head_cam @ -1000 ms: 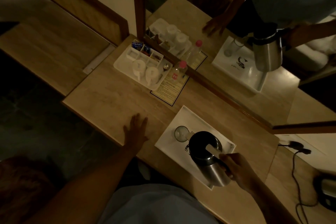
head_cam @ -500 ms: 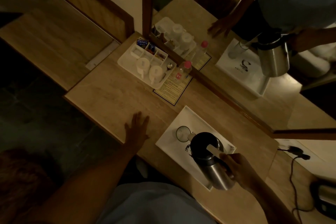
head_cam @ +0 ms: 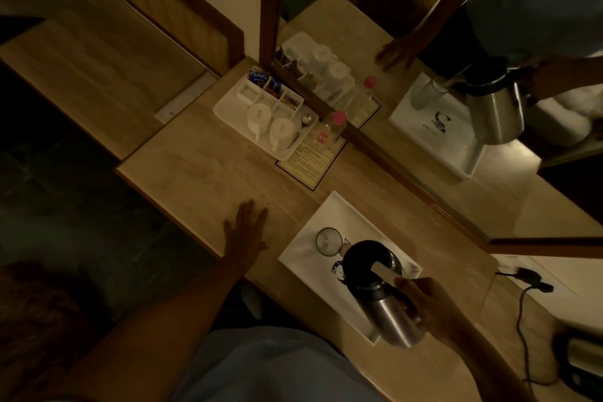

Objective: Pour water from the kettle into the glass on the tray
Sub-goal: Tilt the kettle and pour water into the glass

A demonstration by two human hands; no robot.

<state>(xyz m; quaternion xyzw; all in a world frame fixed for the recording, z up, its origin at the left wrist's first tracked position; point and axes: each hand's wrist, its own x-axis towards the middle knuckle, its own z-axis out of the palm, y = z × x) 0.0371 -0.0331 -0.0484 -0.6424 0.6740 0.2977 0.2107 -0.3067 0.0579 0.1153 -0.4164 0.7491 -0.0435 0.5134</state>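
Desk (head_cam: 202, 173): right hand (head_cam: 430, 307) grips tilted kettle (head_cam: 385, 300); left hand (head_cam: 244, 232) flat.

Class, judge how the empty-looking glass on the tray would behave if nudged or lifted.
The glass looks tall and narrow, so a nudge may tip it. It seems thin and clear, probably light and fragile. Standing on the smooth white tray, it might slide easily.

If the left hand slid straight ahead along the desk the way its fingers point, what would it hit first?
The left hand lies flat on the wooden desk, fingers aimed toward the white compartmented tray of cups. That tray probably comes first; bare desktop lies between.
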